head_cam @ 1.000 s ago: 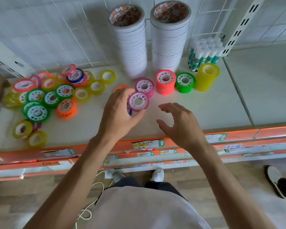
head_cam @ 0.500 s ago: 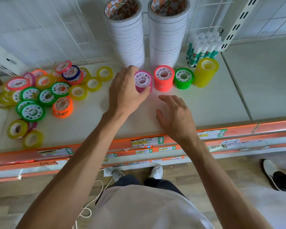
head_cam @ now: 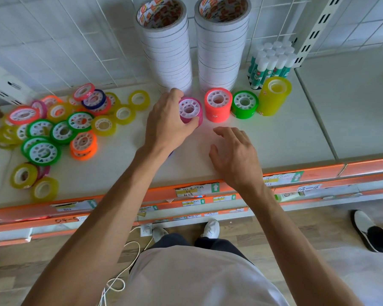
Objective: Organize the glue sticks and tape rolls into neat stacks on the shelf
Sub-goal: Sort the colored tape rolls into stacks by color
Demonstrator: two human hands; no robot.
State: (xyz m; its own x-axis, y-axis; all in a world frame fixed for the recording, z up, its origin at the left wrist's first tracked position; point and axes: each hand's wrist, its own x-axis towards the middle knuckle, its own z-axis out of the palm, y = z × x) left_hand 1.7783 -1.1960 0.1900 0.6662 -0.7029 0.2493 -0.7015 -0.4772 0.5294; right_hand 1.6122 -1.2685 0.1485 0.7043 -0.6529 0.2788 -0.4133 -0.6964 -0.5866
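Note:
My left hand (head_cam: pixel 167 124) grips the pink tape stack (head_cam: pixel 191 111), thumb and fingers wrapped around its top roll, on the white shelf (head_cam: pixel 274 140). To its right stand a red-orange tape stack (head_cam: pixel 218 106), a green stack (head_cam: pixel 244 104) and a taller yellow stack (head_cam: pixel 274 96) in a row. My right hand (head_cam: pixel 236 154) hovers open, fingers spread, just in front of the pink and red stacks. A loose pile of coloured tape rolls (head_cam: pixel 60 127) lies at the left. Glue sticks (head_cam: pixel 271 62) stand bunched at the back right.
Two tall stacks of white tape, one at the left (head_cam: pixel 167 47) and one at the right (head_cam: pixel 221 45), stand against the wire-grid back wall. The orange shelf edge (head_cam: pixel 363 166) carries price labels. Someone else's shoe (head_cam: pixel 363 226) shows at the right on the floor. A white cable (head_cam: pixel 122 272) trails below.
My left hand carried a pink roll from the shelf middle back and set it on the pink stack beside the red one. My right hand stayed open close by.

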